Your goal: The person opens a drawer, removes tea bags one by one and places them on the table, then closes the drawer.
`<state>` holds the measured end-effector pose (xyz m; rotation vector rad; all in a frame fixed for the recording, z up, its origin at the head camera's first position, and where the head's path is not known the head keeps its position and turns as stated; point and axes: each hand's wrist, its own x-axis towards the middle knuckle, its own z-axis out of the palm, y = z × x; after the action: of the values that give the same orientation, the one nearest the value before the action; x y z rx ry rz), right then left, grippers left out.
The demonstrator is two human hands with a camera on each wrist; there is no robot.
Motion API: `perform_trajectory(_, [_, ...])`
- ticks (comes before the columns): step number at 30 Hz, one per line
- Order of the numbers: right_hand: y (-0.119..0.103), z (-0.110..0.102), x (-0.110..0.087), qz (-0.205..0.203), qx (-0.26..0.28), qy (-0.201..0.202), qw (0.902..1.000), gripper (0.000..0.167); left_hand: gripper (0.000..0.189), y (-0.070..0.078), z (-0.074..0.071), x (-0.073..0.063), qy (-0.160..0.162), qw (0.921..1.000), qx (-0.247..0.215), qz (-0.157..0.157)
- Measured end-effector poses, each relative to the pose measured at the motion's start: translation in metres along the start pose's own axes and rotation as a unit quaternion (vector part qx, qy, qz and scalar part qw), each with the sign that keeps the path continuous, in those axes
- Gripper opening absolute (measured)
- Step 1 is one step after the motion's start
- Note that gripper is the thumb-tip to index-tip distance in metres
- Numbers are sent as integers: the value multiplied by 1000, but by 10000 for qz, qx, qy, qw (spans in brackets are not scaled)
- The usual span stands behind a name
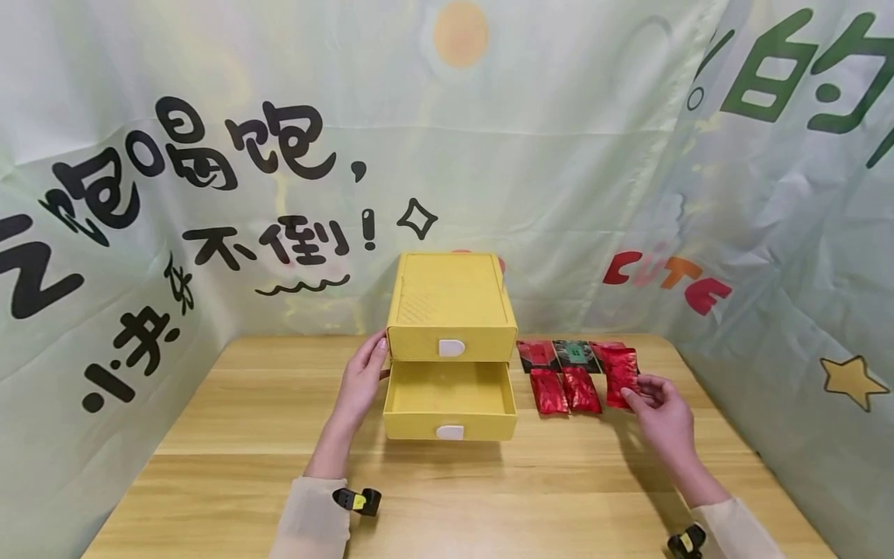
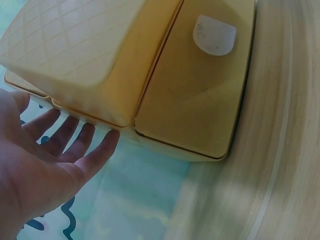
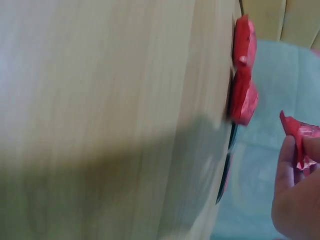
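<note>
A yellow two-drawer box (image 1: 452,299) stands on the table, its lower drawer (image 1: 450,425) pulled out with a bare floor showing. My left hand (image 1: 362,378) is at the box's left side; in the left wrist view its slightly bent fingers (image 2: 102,155) reach the box's edge. My right hand (image 1: 663,411) pinches a shiny red packet (image 1: 618,376) between thumb and fingers, raised above the table. Two more red packets, the left one (image 1: 549,392) and the right one (image 1: 582,390), lie side by side near it.
Behind those packets lie flat sachets, a red one (image 1: 538,355) and a dark green one (image 1: 576,355), with another red one partly hidden by the held packet. A printed cloth (image 1: 559,194) hangs around the back and sides of the wooden table (image 1: 265,419).
</note>
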<state>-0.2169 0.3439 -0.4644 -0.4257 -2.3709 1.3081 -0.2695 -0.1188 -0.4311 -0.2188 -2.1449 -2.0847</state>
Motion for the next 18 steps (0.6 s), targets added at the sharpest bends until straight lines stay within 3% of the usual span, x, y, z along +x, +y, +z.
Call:
perform_trajectory(7, [15, -16, 10, 216, -764, -361, 9962, 41, 48, 1, -1, -1, -44, 10000, 19, 10])
perform_trajectory(18, [29, -22, 18, 256, -887, -882, 9918, 43, 47, 3, -4, 2, -148, 9999, 59, 27])
